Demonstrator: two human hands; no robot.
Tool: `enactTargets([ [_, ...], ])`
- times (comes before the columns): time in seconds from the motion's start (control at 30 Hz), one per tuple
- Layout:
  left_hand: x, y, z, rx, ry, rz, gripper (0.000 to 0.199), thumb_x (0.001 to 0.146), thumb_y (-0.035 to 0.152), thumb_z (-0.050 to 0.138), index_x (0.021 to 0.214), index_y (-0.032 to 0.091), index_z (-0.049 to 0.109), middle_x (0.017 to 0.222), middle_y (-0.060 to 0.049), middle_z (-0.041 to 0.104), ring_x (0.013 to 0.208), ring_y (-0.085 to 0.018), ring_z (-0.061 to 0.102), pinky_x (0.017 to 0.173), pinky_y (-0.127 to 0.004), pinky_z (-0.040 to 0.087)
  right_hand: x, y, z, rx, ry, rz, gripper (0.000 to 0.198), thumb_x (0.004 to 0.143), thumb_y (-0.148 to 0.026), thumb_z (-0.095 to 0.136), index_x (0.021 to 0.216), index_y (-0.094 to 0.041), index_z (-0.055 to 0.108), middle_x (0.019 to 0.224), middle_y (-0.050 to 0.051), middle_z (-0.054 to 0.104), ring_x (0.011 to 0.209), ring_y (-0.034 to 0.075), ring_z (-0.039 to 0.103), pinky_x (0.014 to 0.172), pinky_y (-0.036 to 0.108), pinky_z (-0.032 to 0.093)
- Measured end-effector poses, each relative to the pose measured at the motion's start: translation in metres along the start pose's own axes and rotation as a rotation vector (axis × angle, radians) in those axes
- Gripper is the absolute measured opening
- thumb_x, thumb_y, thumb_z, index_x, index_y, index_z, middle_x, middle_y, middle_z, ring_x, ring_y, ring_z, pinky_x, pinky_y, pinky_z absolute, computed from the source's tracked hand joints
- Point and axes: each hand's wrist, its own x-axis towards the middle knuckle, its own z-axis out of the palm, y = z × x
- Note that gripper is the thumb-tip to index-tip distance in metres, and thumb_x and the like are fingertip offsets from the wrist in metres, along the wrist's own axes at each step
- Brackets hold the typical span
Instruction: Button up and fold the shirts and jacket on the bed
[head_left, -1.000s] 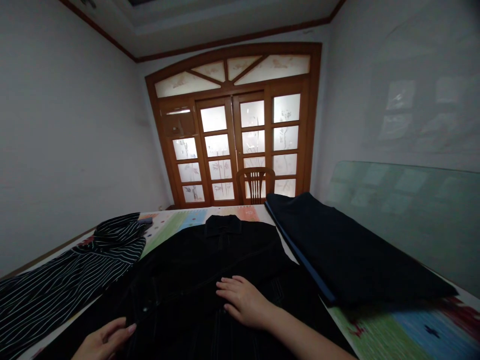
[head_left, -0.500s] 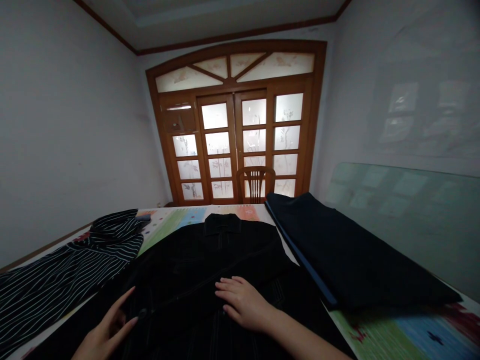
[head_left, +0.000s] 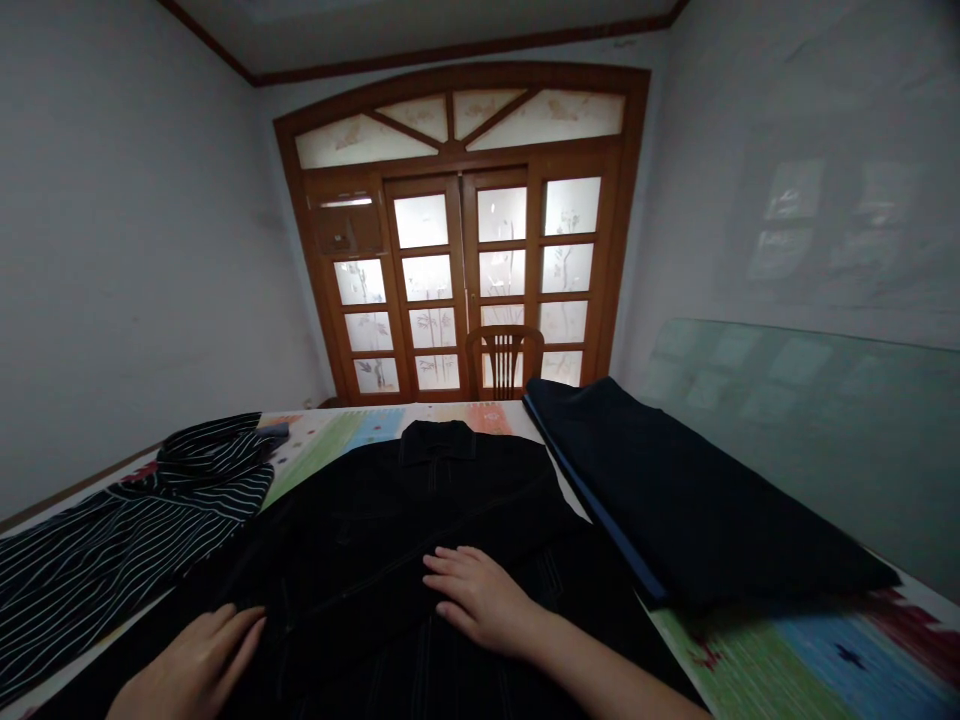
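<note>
A black collared shirt (head_left: 439, 495) with pale stitching lies spread out in front of me, its collar at the far end. What looks like a sleeve crosses its front on a slant. My left hand (head_left: 191, 660) is at the shirt's left side, thumb and fingers pinched together on the black cloth; how much cloth they grip is hard to see in the dark fabric. Palm down on the middle of the shirt rests my right hand (head_left: 484, 600), fingers stretched out and holding nothing. The shirt's near end runs out of view.
To the left lies a black garment with white stripes (head_left: 187, 510). Folded dark cloth (head_left: 675, 490) with a blue edge is stacked on the right. A patterned cloth (head_left: 832, 650) covers the table. Beyond stand a wooden chair (head_left: 505, 335), glazed doors and a greenish panel (head_left: 795, 400).
My left hand has gone from thumb and fingers apart to pinched on the black cloth, and turned palm down. My right hand stays flat on the shirt. The view has shifted slightly.
</note>
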Motion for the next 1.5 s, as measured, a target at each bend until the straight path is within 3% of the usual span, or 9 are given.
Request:
enactTargets([
  [0.1, 0.017, 0.034, -0.01, 0.083, -0.001, 0.273, 0.036, 0.073, 0.047, 0.038, 0.088, 0.025, 0.062, 0.085, -0.003, 0.063, 0.079, -0.018, 0.059, 0.07, -0.028, 0.049, 0.003, 0.005, -0.004, -0.016, 0.011, 0.124, 0.039, 0.083, -0.034, 0.031, 0.119, -0.02, 0.039, 0.129, 0.003, 0.032, 0.118, 0.016, 0.026, 0.097, 0.034, 0.021],
  [0.2, 0.031, 0.061, -0.005, 0.09, 0.026, 0.523, 0.036, 0.073, 0.045, 0.042, 0.103, 0.026, 0.054, 0.106, -0.003, 0.056, 0.094, -0.019, 0.054, 0.078, -0.028, 0.046, 0.006, 0.02, -0.011, -0.066, -0.015, 0.274, 0.046, 0.083, -0.038, 0.028, 0.123, -0.017, 0.032, 0.13, 0.005, 0.029, 0.119, 0.019, 0.023, 0.097, 0.036, 0.02],
  [0.3, 0.034, 0.065, 0.013, 0.066, -0.072, 0.622, 0.046, 0.075, 0.042, 0.043, 0.118, 0.029, 0.036, 0.123, -0.002, 0.042, 0.106, -0.02, 0.044, 0.084, -0.033, 0.042, 0.005, 0.04, -0.021, -0.148, -0.055, 0.414, 0.048, 0.082, -0.041, 0.027, 0.123, -0.016, 0.032, 0.131, 0.005, 0.028, 0.121, 0.02, 0.019, 0.097, 0.036, 0.018],
  [0.4, 0.032, 0.056, 0.027, 0.034, -0.215, 0.548, 0.049, 0.077, 0.042, 0.039, 0.123, 0.029, 0.026, 0.126, -0.004, 0.036, 0.109, -0.021, 0.041, 0.084, -0.037, 0.04, 0.001, 0.059, -0.033, -0.217, -0.072, 0.539, 0.052, 0.082, -0.044, 0.025, 0.124, -0.013, 0.03, 0.132, 0.007, 0.025, 0.121, 0.021, 0.017, 0.097, 0.036, 0.016],
  [0.57, 0.029, 0.046, 0.029, -0.04, -0.341, 0.435, 0.049, 0.075, 0.045, 0.042, 0.12, 0.032, 0.029, 0.124, -0.004, 0.035, 0.11, -0.024, 0.038, 0.086, -0.042, 0.036, -0.006, 0.083, -0.042, -0.252, -0.082, 0.664, 0.06, 0.081, -0.049, 0.021, 0.126, -0.008, 0.026, 0.132, 0.012, 0.022, 0.121, 0.023, 0.015, 0.097, 0.036, 0.016],
  [0.97, 0.03, 0.048, 0.033, -0.025, -0.41, 0.39, 0.048, 0.076, 0.049, 0.036, 0.12, 0.032, 0.027, 0.126, -0.003, 0.032, 0.112, -0.023, 0.034, 0.088, -0.043, 0.035, 0.003, 0.117, -0.045, -0.362, -0.065, 0.876, 0.065, 0.08, -0.05, 0.021, 0.126, -0.004, 0.025, 0.132, 0.015, 0.02, 0.121, 0.023, 0.017, 0.096, 0.031, 0.017],
  [1.23, 0.027, 0.044, 0.041, -0.076, -0.365, 0.39, 0.046, 0.077, 0.045, 0.037, 0.12, 0.031, 0.03, 0.127, -0.004, 0.033, 0.114, -0.023, 0.033, 0.091, -0.043, 0.033, 0.006, 0.116, -0.042, -0.416, -0.016, 0.921, 0.061, 0.081, -0.047, 0.018, 0.125, -0.005, 0.026, 0.132, 0.013, 0.022, 0.121, 0.02, 0.019, 0.096, 0.03, 0.016],
  [1.37, 0.033, 0.047, 0.025, -0.144, -0.459, 0.332, 0.044, 0.075, 0.045, 0.038, 0.116, 0.028, 0.04, 0.124, -0.004, 0.038, 0.112, -0.023, 0.037, 0.091, -0.042, 0.032, 0.006, 0.115, -0.041, -0.435, -0.005, 0.925, 0.059, 0.082, -0.045, 0.018, 0.125, -0.005, 0.028, 0.131, 0.012, 0.024, 0.12, 0.02, 0.02, 0.095, 0.03, 0.016],
  [1.5, 0.04, 0.035, -0.011, -0.275, -0.499, 0.198, 0.037, 0.074, 0.042, 0.04, 0.104, 0.026, 0.054, 0.107, -0.001, 0.056, 0.099, -0.02, 0.051, 0.086, -0.034, 0.04, 0.005, 0.117, -0.04, -0.445, -0.006, 0.912, 0.058, 0.081, -0.044, 0.02, 0.124, -0.006, 0.029, 0.131, 0.012, 0.025, 0.12, 0.019, 0.02, 0.095, 0.03, 0.017],
])
